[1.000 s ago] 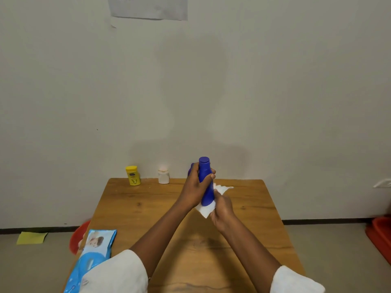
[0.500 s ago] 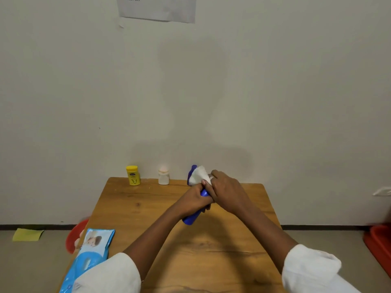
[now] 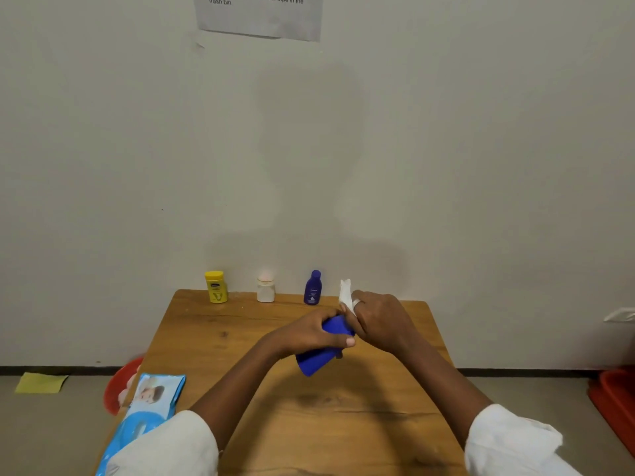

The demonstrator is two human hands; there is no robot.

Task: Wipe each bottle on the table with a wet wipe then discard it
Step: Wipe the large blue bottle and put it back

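A wooden bench point(image 3: 240, 341) stands with its far edge against a pale wall, where a printed paper notice point(image 3: 261, 15) hangs. On the floor off the bench's left edge sits a red bin point(image 3: 118, 386), partly hidden, with a yellow-green scrap point(image 3: 41, 383) lying further left. At the near left corner lies a blue wet-wipe pack point(image 3: 147, 410), overhanging the edge a little.

Above the middle of the bench, the left hand point(image 3: 309, 333) is curled round a large blue bottle point(image 3: 318, 359), held tilted with its base toward the person and clear of the bench top. The right hand point(image 3: 381, 321) meets the bottle's far end, its fingers closed on a white wet wipe point(image 3: 345, 293) that sticks up above them; the bottle's cap is hidden, probably under the wipe and fingers.

Along the far edge stand three small upright containers, apart from one another: a yellow jar point(image 3: 215, 286) toward the left corner, a white jar point(image 3: 265, 290) beside it, and a small dark blue bottle point(image 3: 312, 288) near the middle.
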